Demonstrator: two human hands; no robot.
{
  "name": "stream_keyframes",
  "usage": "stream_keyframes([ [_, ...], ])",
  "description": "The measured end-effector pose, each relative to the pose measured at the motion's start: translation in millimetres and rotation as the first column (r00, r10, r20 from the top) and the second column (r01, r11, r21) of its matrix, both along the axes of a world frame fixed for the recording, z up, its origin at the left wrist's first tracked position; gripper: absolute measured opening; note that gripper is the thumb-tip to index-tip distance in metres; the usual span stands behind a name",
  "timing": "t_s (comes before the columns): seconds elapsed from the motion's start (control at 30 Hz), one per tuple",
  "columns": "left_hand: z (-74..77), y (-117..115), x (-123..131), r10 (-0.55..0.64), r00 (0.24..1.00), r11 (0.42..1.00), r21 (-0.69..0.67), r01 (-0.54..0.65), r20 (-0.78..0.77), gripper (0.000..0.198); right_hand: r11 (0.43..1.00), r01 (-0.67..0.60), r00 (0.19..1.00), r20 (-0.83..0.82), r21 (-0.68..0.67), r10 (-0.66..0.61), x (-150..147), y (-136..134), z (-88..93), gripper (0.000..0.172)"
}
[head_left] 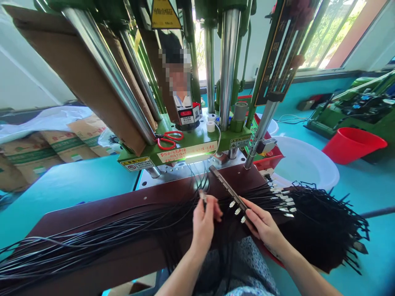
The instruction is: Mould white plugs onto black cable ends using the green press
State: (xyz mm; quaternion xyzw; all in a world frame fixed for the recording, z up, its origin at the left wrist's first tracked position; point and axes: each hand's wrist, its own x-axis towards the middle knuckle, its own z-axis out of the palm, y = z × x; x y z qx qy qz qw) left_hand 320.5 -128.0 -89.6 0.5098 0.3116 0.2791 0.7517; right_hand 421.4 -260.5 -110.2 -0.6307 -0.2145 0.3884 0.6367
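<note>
My right hand is closed around the near end of a long, dark mould bar, tilted over the brown table. Several silver cable connectors stick out from the bar's left side near my fingers. Left of the bar, my left hand pinches a small cable connector with a silver end, apart from the bar. Thin black cables run across the table to the left, below and beside that hand. More cables with silver connector ends lie in a row to the right of my right hand.
A green press with steel columns stands at the table's back edge; red-handled scissors rest on it. A person appears between the columns. Black cables are heaped at right, near a white basin and red bucket.
</note>
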Motion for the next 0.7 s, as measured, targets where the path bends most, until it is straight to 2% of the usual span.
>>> stream_keyframes([
  [0.07, 6.8, 4, -2, 0.116, 0.99, 0.99, -0.095, -0.108, 0.08, 0.031, 0.999, 0.034, 0.999, -0.038, 0.007, -0.034, 0, -1, 2.6, 0.052],
  [0.1, 8.5, 5, -1, 0.115, 0.988, 0.986, -0.131, -0.102, 0.098, 0.032, 0.999, 0.041, 0.998, -0.049, 0.006, -0.041, 0, -1, 3.3, 0.051],
  [0.3, 1.3, 3, 7, -0.129, 0.992, 0.97, -0.208, 0.127, 0.003, 0.03, 0.999, 0.05, 0.997, -0.067, -0.004, -0.05, 1, -2, 4.3, 0.045],
  [0.43, -2.9, 7, 8, -0.296, 0.954, 0.904, -0.311, 0.294, 0.04, 0.027, 1.0, -0.003, 0.996, -0.09, 0.007, 0.004, 3, -2, 1.8, 0.046],
  [0.57, -3.1, 10, 5, -0.354, 0.927, 0.816, -0.443, 0.372, 0.127, 0.024, 0.997, -0.062, 0.995, -0.071, 0.034, 0.065, 7, -3, -2.6, 0.048],
  [0.7, -2.8, 7, 4, -0.393, 0.908, 0.773, -0.484, 0.41, 0.142, 0.025, 0.997, -0.063, 0.992, -0.102, 0.054, 0.068, 7, -5, -5.2, 0.042],
])
